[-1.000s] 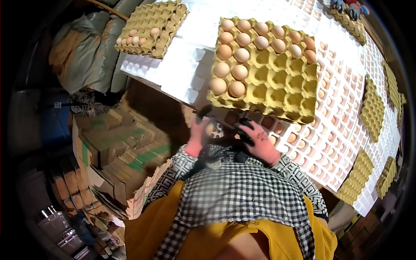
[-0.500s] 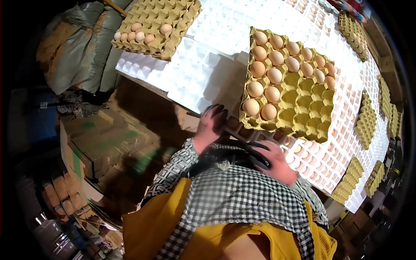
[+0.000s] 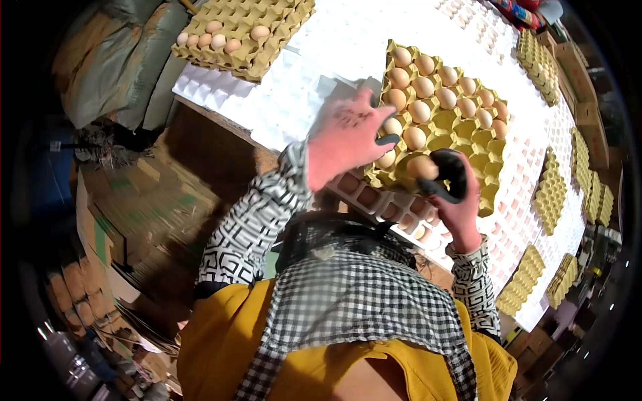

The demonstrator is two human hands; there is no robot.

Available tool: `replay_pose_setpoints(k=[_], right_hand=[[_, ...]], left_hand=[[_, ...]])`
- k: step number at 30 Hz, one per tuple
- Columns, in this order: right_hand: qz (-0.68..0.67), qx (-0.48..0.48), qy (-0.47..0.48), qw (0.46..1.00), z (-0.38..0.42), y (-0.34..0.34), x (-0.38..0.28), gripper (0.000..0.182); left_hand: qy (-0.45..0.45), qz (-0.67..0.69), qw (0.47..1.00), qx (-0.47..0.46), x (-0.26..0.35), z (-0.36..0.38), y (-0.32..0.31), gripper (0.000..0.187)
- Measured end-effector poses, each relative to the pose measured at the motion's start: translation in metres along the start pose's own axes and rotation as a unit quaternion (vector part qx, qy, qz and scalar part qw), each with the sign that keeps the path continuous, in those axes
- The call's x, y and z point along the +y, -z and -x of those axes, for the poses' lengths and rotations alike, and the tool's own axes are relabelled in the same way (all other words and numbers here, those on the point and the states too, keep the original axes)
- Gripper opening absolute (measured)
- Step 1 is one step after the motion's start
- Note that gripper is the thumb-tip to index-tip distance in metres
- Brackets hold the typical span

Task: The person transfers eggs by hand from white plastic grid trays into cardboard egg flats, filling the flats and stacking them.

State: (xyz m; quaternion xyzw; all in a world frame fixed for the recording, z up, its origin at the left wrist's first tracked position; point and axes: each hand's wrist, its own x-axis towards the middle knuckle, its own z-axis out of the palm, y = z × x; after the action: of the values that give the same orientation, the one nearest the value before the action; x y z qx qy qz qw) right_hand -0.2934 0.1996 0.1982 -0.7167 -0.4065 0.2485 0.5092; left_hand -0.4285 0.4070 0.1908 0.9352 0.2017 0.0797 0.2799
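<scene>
A yellow-green egg tray lies in front of me, its left columns and far rows filled with brown eggs. My right hand, in a pink glove with black fingertips, pinches an egg over the tray's near edge. At the tray's left edge is my left hand, gloved the same way. Its thumb and fingers are spread around a pale egg that sits in the tray, with another egg just below the thumb.
White plastic trays cover the table, many holding eggs on the right. A stacked pulp tray with several eggs stands at the far left. More pulp trays line the right side. Cardboard boxes and grey sacks are at left.
Both hands have risen from the table's near edge to the egg tray. The right hand now holds an egg from the near row; the left hand has reached the tray's left side.
</scene>
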Motion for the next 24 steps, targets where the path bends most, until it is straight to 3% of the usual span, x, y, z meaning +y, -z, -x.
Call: replay_pose_setpoints(k=[1,2,3,5,6,7,8,9,10,11,13,14,15,16,17,19,21,23,24], right_hand=[[-0.191,0.031,-0.096,0.976,-0.002,0.005,-0.003,0.056],[-0.339,0.043,-0.107,0.934,-0.010,0.018,-0.011,0.051],[-0.380,0.012,-0.082,0.921,-0.020,0.025,-0.021,0.053],[-0.047,-0.073,-0.077,0.993,-0.046,0.038,-0.019,0.062],[0.220,-0.085,0.109,0.966,-0.056,0.026,-0.017,0.071],[0.365,-0.146,0.117,0.912,-0.058,0.019,-0.011,0.066],[0.433,-0.138,0.139,0.880,-0.057,0.004,-0.009,0.062],[0.497,-0.127,0.156,0.844,-0.056,-0.005,-0.007,0.060],[0.418,-0.127,0.123,0.891,-0.062,0.001,-0.007,0.053],[0.376,-0.146,0.114,0.908,-0.069,0.015,-0.002,0.051],[0.233,-0.056,0.077,0.968,-0.072,0.029,0.002,0.050],[0.296,-0.020,0.077,0.952,-0.077,0.032,-0.004,0.050],[0.357,-0.008,0.144,0.923,-0.088,0.033,0.004,0.050],[0.423,-0.051,0.138,0.894,-0.094,0.031,0.001,0.049],[0.487,-0.094,0.133,0.858,-0.097,0.026,-0.006,0.047],[0.486,-0.140,0.164,0.847,-0.094,0.015,-0.014,0.040],[0.564,-0.101,0.178,0.800,-0.092,-0.003,-0.012,0.023],[0.644,-0.077,0.192,0.736,-0.094,-0.011,-0.004,0.017],[0.604,-0.062,0.204,0.768,-0.096,-0.010,0.000,0.016]], left_hand=[[0.019,0.007,0.998,-0.062,0.002,-0.009,0.000,0.060],[0.001,-0.047,0.997,-0.065,0.004,-0.013,0.003,0.055],[0.001,-0.059,0.995,-0.080,0.005,-0.016,0.004,0.054],[-0.002,-0.085,0.990,-0.116,0.003,-0.020,0.005,0.051],[-0.019,0.004,0.998,-0.060,-0.006,-0.015,0.002,0.048],[-0.027,0.164,0.986,-0.008,-0.013,-0.014,0.001,0.040],[0.071,0.400,0.914,0.008,-0.018,-0.007,0.001,0.037],[0.164,0.608,0.776,0.019,-0.017,-0.001,0.005,0.034],[0.160,0.704,0.691,0.045,-0.024,0.001,0.003,0.032],[0.126,0.744,0.655,0.038,-0.037,0.000,0.008,0.032],[0.105,0.630,0.766,0.065,-0.045,-0.012,0.007,0.034],[0.215,0.593,0.771,0.093,-0.044,-0.020,0.006,0.029],[0.154,0.388,0.909,-0.005,-0.017,-0.031,0.022,0.038],[0.091,0.117,0.989,0.008,-0.009,-0.039,0.011,0.045],[0.020,-0.163,0.986,0.021,-0.003,-0.045,0.001,0.053],[0.022,-0.207,0.978,-0.019,0.015,-0.054,0.010,0.060],[0.030,-0.247,0.966,-0.065,0.028,-0.054,0.014,0.068],[0.026,-0.119,0.991,0.061,0.011,-0.037,0.004,0.061],[0.027,0.074,0.994,0.074,0.002,-0.029,0.003,0.062]])
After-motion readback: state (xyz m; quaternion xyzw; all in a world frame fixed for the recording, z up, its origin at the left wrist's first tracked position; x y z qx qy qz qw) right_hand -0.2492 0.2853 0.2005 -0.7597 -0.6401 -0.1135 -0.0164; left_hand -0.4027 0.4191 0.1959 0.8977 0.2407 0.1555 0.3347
